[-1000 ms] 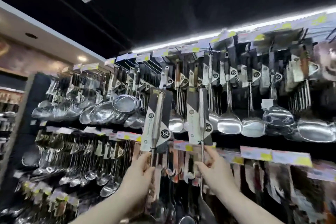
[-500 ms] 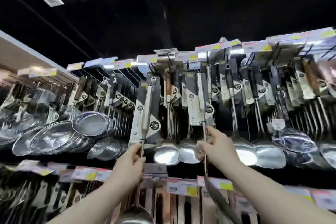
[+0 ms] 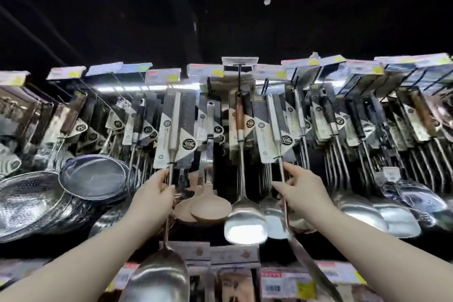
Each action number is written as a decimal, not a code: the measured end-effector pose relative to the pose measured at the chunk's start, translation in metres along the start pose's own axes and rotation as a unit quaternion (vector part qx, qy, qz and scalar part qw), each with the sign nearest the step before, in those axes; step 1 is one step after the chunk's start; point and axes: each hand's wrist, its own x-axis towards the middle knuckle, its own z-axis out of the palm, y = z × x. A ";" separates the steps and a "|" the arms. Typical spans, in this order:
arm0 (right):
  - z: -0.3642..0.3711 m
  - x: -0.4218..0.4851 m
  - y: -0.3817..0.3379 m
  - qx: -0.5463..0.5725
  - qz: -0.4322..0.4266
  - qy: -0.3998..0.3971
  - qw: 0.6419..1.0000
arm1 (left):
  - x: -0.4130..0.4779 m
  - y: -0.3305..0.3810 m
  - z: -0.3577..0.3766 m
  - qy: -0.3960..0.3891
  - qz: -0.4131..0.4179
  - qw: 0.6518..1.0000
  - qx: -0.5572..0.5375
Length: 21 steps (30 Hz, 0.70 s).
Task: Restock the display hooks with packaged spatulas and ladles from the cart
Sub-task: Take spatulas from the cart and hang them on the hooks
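Note:
My left hand (image 3: 153, 197) grips the steel shaft of a packaged ladle (image 3: 160, 274), whose black-and-white card (image 3: 177, 134) is raised to the top row of display hooks (image 3: 239, 76). My right hand (image 3: 297, 195) pinches the shaft of a packaged spatula (image 3: 307, 265); its card (image 3: 272, 130) also sits up among the hanging packages. The ladle's bowl hangs low at the bottom centre, and the spatula's blade slants down to the lower right.
Hanging steel ladles and turners (image 3: 245, 225) fill the top row between and beside my hands. Mesh skimmers (image 3: 94, 176) crowd the left. Price tags (image 3: 163, 75) line the rail above, and a lower shelf strip with labels (image 3: 284, 282) runs below.
Both hands have lifted the two packaged utensils higher, from the lower row up to the top hook row. My view has tilted upward.

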 end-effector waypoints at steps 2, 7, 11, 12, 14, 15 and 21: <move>0.006 0.003 -0.004 0.008 0.002 0.007 1.000 | 0.007 -0.006 -0.001 -0.004 -0.001 1.000 -0.019; 0.007 0.017 -0.009 0.011 -0.011 0.036 0.999 | 0.016 -0.009 0.012 -0.022 -0.002 0.998 -0.066; -0.006 0.030 -0.004 -0.016 -0.019 0.040 0.999 | 0.015 -0.002 0.028 -0.023 0.017 0.997 -0.075; -0.012 0.032 -0.001 -0.017 -0.020 0.045 0.999 | 0.012 0.003 0.031 -0.021 0.026 0.997 -0.074; -0.025 0.039 0.005 -0.029 -0.022 0.059 0.998 | 0.010 0.012 0.038 -0.019 0.040 0.997 -0.068; -0.033 0.044 0.009 -0.035 -0.021 0.068 0.997 | 0.010 0.015 0.043 -0.021 0.047 0.996 -0.073; -0.066 0.072 0.025 -0.039 -0.022 0.098 0.994 | 0.023 0.022 0.066 -0.024 0.057 0.995 -0.082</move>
